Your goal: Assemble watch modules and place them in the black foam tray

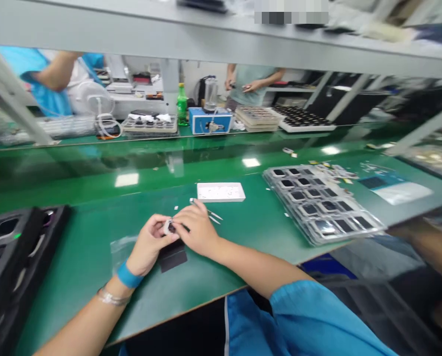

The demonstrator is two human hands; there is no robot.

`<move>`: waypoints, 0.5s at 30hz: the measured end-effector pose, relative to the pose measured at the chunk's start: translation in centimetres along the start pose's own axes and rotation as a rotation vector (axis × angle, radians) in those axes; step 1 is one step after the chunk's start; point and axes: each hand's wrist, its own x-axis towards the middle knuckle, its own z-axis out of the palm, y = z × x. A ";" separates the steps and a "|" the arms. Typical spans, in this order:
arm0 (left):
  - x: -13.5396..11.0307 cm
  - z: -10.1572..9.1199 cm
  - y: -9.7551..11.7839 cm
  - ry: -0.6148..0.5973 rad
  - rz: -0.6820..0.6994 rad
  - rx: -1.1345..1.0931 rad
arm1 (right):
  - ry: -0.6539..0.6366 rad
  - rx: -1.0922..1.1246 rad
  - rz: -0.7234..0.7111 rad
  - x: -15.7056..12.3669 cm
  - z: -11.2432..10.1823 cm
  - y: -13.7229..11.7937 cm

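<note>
My left hand [150,242] is closed, pinching a small rounded white piece with a dark face [169,227], like a watch case, above the green bench. My right hand [198,230] bends over the same piece with its fingertips on it. A pair of metal tweezers [215,216] is tucked in the right hand, the two tips sticking out to the right. Fingers hide part of the small piece. Below the hands lies a dark flat sheet [174,259], beside a clear plastic bag [120,249].
A shallow white tray [221,199] with tiny bits stands just beyond the hands. To the right is a clear plastic tray [310,237] of square dark-faced parts. Black foam trays [54,232] are at left. A shelf beam [221,47] crosses above. Other people stand beyond the bench.
</note>
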 end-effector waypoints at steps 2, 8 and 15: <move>0.0 -0.4 0.1 0.026 -0.045 0.004 | -0.053 -0.062 -0.018 0.1 0.0 -0.2; 0.5 -0.9 0.8 0.062 -0.088 0.053 | -0.161 -0.078 0.027 1.0 -0.6 -0.3; 1.1 -3.0 -0.2 -0.038 -0.002 0.254 | -0.137 -0.104 0.055 1.1 -0.9 -0.3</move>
